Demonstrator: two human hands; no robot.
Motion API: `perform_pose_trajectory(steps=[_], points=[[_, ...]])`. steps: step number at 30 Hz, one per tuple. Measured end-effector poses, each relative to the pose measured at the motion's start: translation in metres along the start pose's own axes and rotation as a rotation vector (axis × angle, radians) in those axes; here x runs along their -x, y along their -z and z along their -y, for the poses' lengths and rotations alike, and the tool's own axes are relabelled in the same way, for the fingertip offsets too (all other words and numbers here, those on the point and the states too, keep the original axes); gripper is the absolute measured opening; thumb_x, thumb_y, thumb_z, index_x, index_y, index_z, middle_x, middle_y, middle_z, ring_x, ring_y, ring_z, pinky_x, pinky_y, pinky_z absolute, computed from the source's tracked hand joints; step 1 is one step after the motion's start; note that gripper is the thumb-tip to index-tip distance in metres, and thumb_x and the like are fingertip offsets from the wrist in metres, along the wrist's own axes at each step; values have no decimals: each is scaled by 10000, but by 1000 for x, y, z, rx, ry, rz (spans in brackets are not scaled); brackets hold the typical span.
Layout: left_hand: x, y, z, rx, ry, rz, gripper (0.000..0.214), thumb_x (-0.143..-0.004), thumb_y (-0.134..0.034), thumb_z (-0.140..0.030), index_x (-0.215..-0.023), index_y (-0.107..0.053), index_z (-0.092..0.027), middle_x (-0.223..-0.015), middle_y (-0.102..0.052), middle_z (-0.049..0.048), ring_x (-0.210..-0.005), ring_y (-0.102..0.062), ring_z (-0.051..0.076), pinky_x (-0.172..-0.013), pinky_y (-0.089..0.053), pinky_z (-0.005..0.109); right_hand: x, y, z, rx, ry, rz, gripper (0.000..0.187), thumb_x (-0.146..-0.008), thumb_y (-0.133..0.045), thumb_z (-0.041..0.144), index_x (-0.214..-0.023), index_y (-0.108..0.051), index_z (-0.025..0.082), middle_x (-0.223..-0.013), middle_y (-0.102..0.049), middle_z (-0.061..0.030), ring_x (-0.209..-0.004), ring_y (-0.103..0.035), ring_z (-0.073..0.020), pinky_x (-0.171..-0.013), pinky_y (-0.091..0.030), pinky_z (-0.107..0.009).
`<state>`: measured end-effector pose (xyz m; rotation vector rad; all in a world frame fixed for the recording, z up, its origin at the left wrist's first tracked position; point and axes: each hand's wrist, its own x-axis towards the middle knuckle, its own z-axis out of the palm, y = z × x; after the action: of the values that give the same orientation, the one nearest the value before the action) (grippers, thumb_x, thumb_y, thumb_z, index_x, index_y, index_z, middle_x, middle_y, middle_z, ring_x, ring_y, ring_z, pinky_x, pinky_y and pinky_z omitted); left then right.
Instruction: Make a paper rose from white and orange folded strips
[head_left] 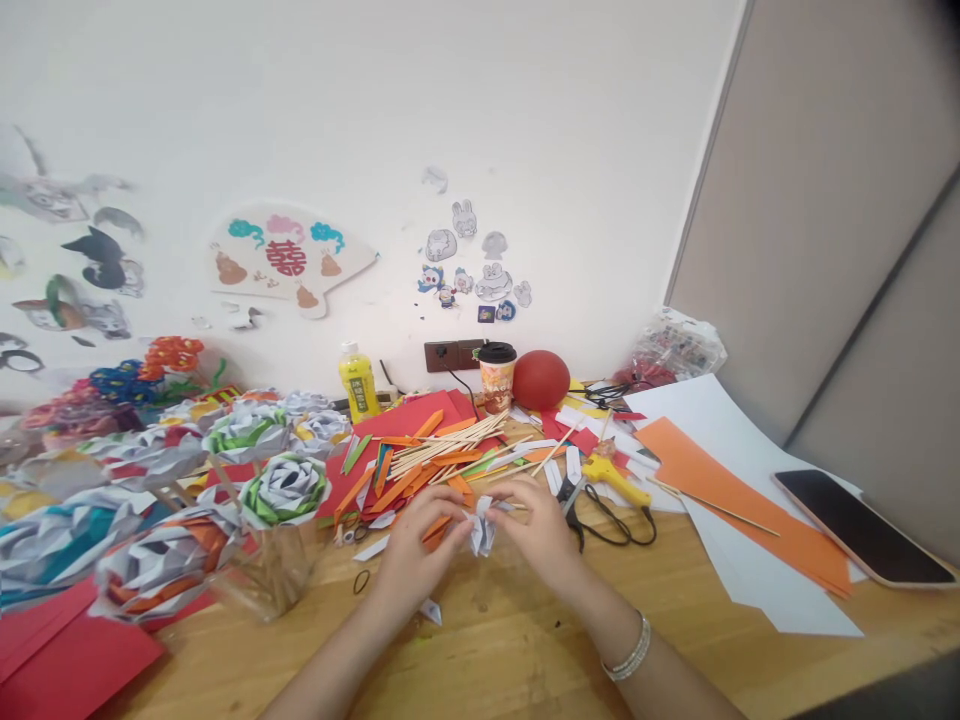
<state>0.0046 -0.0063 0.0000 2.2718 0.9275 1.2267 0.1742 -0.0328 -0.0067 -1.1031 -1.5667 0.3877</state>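
Between my two hands, just above the wooden table [510, 650], is a small piece of folded white paper [482, 528]. My left hand [422, 540] pinches its left side between thumb and fingers. On the other side my right hand [536, 525] grips the paper with bent fingertips. Behind the hands lie folded orange paper strips [409, 487] and a heap of thin wooden sticks [450, 447]. A small white paper scrap [430, 611] rests beside my left wrist.
Folded paper flowers [285, 488] crowd the left, some standing in a clear cup [274, 575]. Rightward are a yellow glue gun [616, 478] with a black cord, orange paper [739, 500], white sheets [757, 590] and a phone [862, 525]. A bottle [358, 382], lidded cup [496, 380] and red balloon [541, 380] stand behind.
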Motion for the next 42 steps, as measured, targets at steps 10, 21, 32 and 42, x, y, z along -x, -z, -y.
perform_pose_trajectory(steps=[10,21,32,42], points=[[6,-10,0,-298,-345,-170,193,-770,-531,-180,-949,-602,-189,-881,-663,78,-884,-584,197,-797,-473,371,6,-3,4,198,271,-82,107,-795,-555,236,-881,-614,209,-803,-641,-29,-805,-519,-181,-714,-431,-319],[16,-15,-1,-257,-313,-176,382,-747,-548,-130,-1119,-524,-212,-1008,-648,89,-1014,-540,227,-852,-454,396,10,-4,6,264,287,-122,132,-826,-507,232,-914,-605,222,-832,-653,-39,-827,-530,-195,-749,-434,-352],[20,-15,-2,-264,-341,-143,405,-745,-521,-83,-1126,-487,-216,-1087,-609,91,-1138,-440,246,-911,-395,437,12,-3,6,282,277,-137,146,-839,-483,231,-928,-598,220,-858,-650,-45,-835,-531,-196,-742,-436,-356],[0,9,-12,-50,-16,179,123,-791,-480,-259,-778,-590,-204,-742,-617,39,-722,-556,171,-672,-438,274,7,-2,12,84,60,22,50,-718,-627,243,-747,-612,205,-734,-621,-18,-744,-546,-168,-682,-431,-292]])
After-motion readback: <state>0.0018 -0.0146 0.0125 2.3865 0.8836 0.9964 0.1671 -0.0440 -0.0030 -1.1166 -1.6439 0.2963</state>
